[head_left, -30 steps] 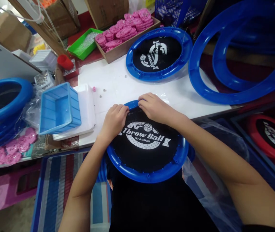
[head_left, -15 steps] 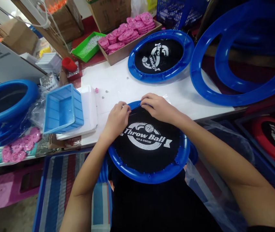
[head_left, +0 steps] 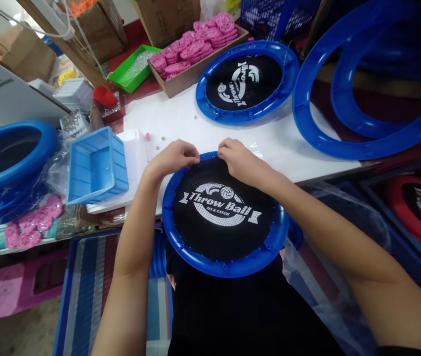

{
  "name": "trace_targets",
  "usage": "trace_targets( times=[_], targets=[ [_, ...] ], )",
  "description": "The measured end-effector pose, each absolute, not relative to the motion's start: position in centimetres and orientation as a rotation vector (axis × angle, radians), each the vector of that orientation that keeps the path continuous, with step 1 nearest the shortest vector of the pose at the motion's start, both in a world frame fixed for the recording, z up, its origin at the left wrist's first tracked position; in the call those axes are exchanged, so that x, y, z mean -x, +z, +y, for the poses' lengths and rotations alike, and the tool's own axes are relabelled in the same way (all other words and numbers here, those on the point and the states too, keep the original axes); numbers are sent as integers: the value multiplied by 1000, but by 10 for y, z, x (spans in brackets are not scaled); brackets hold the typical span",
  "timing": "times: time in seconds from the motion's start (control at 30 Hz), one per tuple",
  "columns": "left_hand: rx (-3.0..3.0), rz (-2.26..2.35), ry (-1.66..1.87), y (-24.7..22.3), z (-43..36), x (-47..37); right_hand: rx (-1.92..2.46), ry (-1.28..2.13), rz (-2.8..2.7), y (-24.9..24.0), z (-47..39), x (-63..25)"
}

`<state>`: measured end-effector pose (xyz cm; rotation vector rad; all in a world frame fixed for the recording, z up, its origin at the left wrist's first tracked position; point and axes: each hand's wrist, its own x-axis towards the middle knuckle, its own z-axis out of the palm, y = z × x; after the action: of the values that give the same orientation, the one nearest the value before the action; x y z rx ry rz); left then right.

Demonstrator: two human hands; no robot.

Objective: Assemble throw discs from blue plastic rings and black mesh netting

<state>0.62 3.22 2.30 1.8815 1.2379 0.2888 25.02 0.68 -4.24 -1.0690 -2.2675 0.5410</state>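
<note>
A round disc with black mesh (head_left: 221, 242), printed "Throw Ball", and a blue plastic rim (head_left: 229, 269) rests at my lap, its far side over the table edge. My left hand (head_left: 176, 157) is closed at the far left of the rim, thumb and forefinger pinched at the mesh edge. Just to its right, my right hand (head_left: 240, 160) is closed with fingertips on the far edge of the mesh, by the rim. The fingers hide exactly what lies between them. A second blue disc (head_left: 249, 116) with the same print lies beyond on the white table top (head_left: 181, 106).
Blue rings (head_left: 309, 128) lean at right. A light-blue bin (head_left: 97, 168) stands left of the disc. Behind are a green tray (head_left: 131, 71) of small metal parts and a carton (head_left: 177, 89) of pink pieces. A red disc (head_left: 410, 212) sits at far right.
My left hand has shifted left and slightly up along the far rim, uncovering more mesh. My right hand stays at the far edge; the disc has moved slightly up and left in view.
</note>
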Motion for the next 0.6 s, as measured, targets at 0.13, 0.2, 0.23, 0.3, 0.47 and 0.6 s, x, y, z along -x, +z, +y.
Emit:
trace_targets(
  times=[0.13,0.2,0.23,0.3,0.47,0.6],
  targets=[
    [-1808,1179,331,20,36,-3,1108,622,-2204,-40,9,-251],
    [-1806,1179,391,16,33,-2,1108,660,-2158,-38,9,-252],
    [-1809,1183,425,13,30,-1,1108,671,-2133,-37,10,-252],
    [-1824,1201,495,9,24,-1,1109,679,-2092,-36,11,-253],
    [-2001,1200,606,1,14,-3,1138,708,-2056,-35,14,-255],
    [-2192,1163,561,-4,12,-2,1172,760,-2047,-32,16,-257]
  ],
)
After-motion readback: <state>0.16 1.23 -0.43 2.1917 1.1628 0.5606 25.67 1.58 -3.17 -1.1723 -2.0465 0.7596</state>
